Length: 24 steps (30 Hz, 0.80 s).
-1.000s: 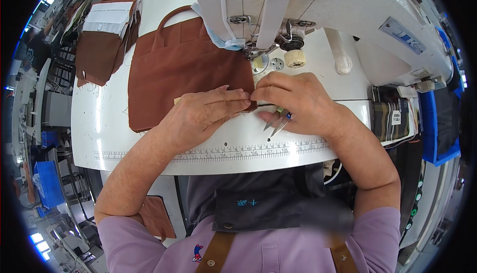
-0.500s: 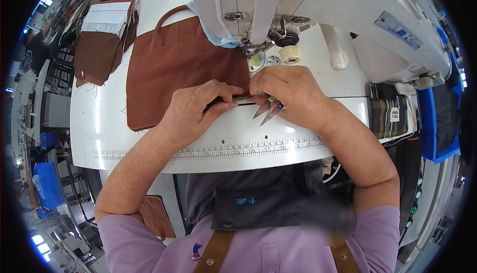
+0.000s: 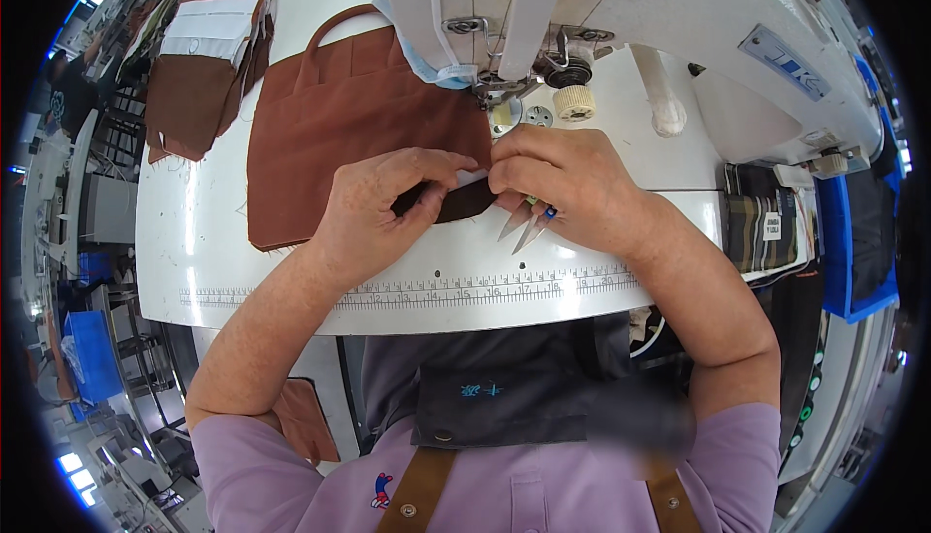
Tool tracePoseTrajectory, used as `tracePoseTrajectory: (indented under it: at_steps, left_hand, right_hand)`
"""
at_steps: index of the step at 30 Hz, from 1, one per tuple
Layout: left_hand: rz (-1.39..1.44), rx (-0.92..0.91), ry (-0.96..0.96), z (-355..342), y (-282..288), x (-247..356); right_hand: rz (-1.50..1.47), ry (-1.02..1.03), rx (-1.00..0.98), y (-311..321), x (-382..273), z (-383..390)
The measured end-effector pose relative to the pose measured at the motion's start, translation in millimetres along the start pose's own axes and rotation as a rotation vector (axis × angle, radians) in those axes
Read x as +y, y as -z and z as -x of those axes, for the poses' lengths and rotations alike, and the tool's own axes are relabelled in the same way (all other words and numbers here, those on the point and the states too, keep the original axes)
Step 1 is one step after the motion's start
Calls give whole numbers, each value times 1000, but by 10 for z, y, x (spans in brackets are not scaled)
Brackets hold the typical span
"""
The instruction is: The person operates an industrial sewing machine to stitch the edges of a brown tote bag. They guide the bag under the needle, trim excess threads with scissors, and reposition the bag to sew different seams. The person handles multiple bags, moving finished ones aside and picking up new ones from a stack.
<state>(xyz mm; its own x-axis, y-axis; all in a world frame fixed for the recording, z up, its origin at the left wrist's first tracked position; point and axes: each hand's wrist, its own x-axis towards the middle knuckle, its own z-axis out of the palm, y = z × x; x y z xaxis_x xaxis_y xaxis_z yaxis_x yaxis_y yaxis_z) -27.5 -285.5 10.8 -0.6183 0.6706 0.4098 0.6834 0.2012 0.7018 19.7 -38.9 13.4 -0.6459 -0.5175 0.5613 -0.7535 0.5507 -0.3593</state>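
A large brown fabric bag piece [image 3: 339, 135] with handles lies flat on the white sewing table [image 3: 223, 271]. My left hand [image 3: 378, 208] and my right hand [image 3: 562, 184] meet at its lower right corner, pinching a small dark brown fabric strip [image 3: 461, 201] with a light tag at its top. My right hand also holds small thread snips [image 3: 529, 227], blades pointing down toward me. The sewing machine's needle and presser foot [image 3: 499, 96] stand just beyond my fingers.
The white sewing machine body [image 3: 737, 38] spans the back right. A stack of brown pieces with white panels [image 3: 199, 67] sits at the table's far left. A ruler scale [image 3: 417, 290] runs along the front edge. Folded plaid fabric [image 3: 766, 227] lies at the right.
Both hands have shifted slightly left and toward the needle with the small strip. The snips stay in my right hand.
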Motion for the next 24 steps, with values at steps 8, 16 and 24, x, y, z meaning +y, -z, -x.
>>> tracePoseTrajectory:
  at_steps: [8,16,24]
  left_hand:
    - [-78,-31,-69,-2,7,80]
    - [-250,-18,-190,12,-53,1]
    - [-305,30,-259,4,-59,-16]
  right_hand:
    - [104,73,-19,-35,39,20]
    - [102,72,8,-39,54,17]
    - [123,80,102,-95,34,-13]
